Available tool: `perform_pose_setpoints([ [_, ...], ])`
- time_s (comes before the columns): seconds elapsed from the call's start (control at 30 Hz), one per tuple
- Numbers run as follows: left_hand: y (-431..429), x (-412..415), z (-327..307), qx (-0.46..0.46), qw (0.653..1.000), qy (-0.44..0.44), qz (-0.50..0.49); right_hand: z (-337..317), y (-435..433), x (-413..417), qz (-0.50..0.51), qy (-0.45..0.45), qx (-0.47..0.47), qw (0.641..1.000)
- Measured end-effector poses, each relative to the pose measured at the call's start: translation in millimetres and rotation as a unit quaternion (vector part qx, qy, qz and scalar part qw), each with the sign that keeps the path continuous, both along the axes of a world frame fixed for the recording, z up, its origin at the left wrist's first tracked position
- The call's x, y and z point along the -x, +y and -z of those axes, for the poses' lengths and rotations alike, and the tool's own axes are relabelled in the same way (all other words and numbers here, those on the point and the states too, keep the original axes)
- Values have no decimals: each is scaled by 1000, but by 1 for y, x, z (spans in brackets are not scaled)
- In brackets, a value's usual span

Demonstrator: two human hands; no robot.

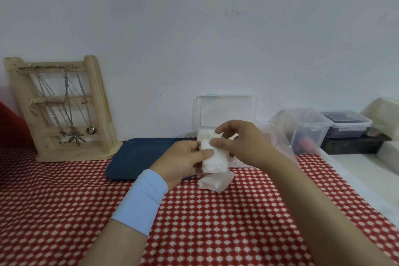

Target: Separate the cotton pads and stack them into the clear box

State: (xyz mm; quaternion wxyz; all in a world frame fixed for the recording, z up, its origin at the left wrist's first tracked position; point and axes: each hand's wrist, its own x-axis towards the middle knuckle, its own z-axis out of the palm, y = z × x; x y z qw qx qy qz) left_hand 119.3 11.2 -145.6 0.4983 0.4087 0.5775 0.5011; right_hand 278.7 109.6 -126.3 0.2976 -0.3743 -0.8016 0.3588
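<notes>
My left hand point(183, 161), with a light blue wristband, grips a thick stack of white cotton pads point(213, 163) from the left, above the table. My right hand point(241, 142) pinches the top of that stack with thumb and forefinger. Behind the hands stands the clear box point(226, 112) with its lid raised against the wall; white pads point(206, 134) show upright inside it. A crumpled clear wrapper point(216, 182) lies on the cloth just below the stack.
A dark blue tray point(138, 157) lies left of the hands on the red and white patterned tablecloth point(216, 222). A wooden necklace stand point(62, 108) is at the back left. Clear lidded containers point(313, 129) and a plastic bag sit at the back right.
</notes>
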Motion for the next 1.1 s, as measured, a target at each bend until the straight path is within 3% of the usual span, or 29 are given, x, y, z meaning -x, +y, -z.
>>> perform_pose_setpoints([
  [0.07, 2, 8, 3, -8, 998, 12, -62, -1, -2, 0, 8, -5, -80, 997],
  [0.13, 4, 16, 4, -14, 993, -8, -118, -5, -4, -4, -42, -66, -122, 989],
  [0.2, 4, 22, 4, -17, 988, -32, -148, -7, -7, -8, -117, -193, -90, 970],
  [0.27, 3, 26, 3, -19, 985, -57, -159, -2, -11, -5, -179, -322, -54, 928],
  [0.33, 2, 26, 3, -21, 983, -75, -163, 8, -14, 1, -194, -384, -52, 901],
  [0.47, 2, 25, 2, -23, 983, -62, -173, 13, -12, 3, -163, -326, -53, 930],
  [0.6, 2, 26, 2, -25, 981, 7, -190, 8, -11, -1, -155, -282, -15, 947],
  [0.8, 2, 27, 1, -45, 967, 112, -226, -4, -9, -6, -112, -135, -29, 984],
  [0.93, 2, 24, 0, -45, 966, 138, -213, -3, -7, -8, -118, -97, -1, 988],
  [1.1, 2, 16, -2, -41, 974, 142, -173, -7, -7, -9, -139, -11, 109, 984],
])
